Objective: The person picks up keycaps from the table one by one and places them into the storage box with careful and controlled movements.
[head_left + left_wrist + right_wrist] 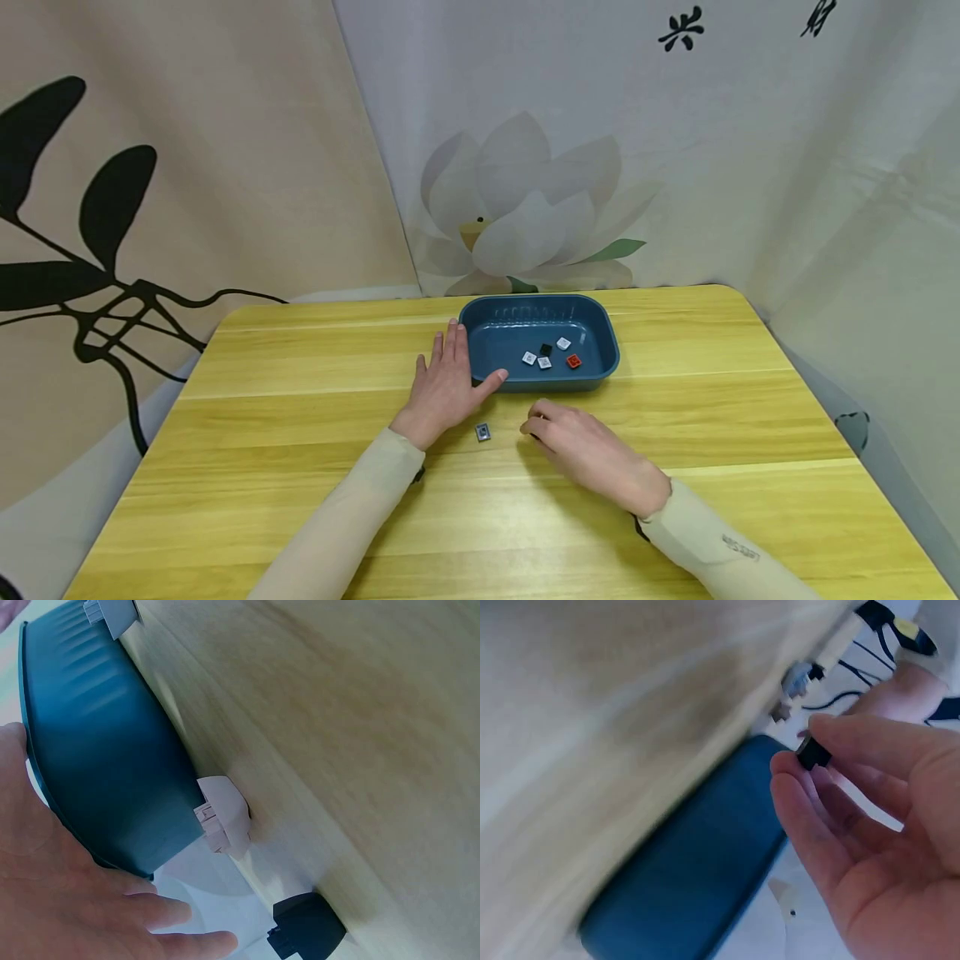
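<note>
A small black piece (814, 754), pinched between the right hand's (588, 454) thumb and fingertips, just this side of the blue tray (551, 386)! Over at the tray's left end, the left hand (446, 383) lies with fingers straight, thumb spread along the near rim. Inside, five little tiles: three white (563, 343), one black (546, 350), one red (573, 361). Between the hands, a grey piece (482, 432) on the wooden table (300, 433).

Observed small black piece (814, 753) pinched in right hand (588, 450) and blue round-cornered tray (555, 387) upright on table (300, 450), holding three white pieces (529, 358), one black (546, 350) and one red (573, 361).
</note>
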The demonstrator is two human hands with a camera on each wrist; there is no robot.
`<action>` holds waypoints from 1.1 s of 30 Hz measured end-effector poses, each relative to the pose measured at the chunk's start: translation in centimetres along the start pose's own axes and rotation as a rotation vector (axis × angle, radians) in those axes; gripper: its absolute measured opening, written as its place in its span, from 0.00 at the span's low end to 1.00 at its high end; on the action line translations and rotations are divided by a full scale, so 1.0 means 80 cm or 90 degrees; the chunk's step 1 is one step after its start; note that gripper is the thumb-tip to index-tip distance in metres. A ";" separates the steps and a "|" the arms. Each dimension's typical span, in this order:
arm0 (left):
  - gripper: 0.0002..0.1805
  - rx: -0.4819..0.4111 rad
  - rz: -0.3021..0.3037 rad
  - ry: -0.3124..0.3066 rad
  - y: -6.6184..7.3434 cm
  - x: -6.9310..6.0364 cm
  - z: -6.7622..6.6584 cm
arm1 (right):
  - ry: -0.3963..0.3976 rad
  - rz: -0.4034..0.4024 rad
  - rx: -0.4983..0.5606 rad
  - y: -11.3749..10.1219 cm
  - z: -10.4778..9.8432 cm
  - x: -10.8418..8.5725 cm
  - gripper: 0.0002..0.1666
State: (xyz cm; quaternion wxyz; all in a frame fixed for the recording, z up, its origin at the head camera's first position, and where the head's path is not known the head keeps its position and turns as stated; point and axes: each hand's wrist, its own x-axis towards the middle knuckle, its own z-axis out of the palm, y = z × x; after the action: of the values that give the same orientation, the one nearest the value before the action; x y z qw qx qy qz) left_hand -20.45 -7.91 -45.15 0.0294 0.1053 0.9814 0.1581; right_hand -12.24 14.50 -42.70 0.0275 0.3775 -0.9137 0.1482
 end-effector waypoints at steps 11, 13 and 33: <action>0.63 0.004 -0.003 0.000 0.000 0.001 0.000 | 0.107 0.020 -0.002 0.023 -0.036 -0.002 0.14; 0.62 0.002 0.000 0.001 0.000 0.000 -0.001 | 0.124 0.029 -0.007 0.029 -0.042 0.000 0.14; 0.62 -0.002 -0.003 -0.008 0.001 0.000 -0.001 | 0.157 0.124 -0.014 0.085 -0.054 0.032 0.15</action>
State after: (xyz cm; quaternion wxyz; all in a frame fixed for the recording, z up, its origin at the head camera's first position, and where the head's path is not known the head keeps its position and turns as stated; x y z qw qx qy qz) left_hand -20.42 -7.89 -45.08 0.0357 0.1041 0.9812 0.1587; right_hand -19.07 18.59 -39.83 0.1293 0.2657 -0.9372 0.1853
